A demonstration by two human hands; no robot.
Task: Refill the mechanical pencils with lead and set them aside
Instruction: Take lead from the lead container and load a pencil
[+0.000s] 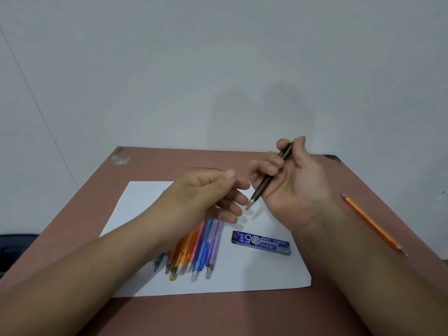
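the right hand [288, 180] grips a dark mechanical pencil [269, 177], tip slanting down toward the left hand [208, 195], whose loosely curled fingers hold nothing visible.

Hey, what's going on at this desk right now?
A person sits at a reddish-brown table, refilling mechanical pencils. The right hand grips a dark grey mechanical pencil, tip pointing down toward the left hand, whose thumb and forefinger are pinched together; anything between them is too small to see. On a white paper sheet lie a row of coloured translucent mechanical pencils and a blue pencil lead case. An orange wooden pencil lies to the right.
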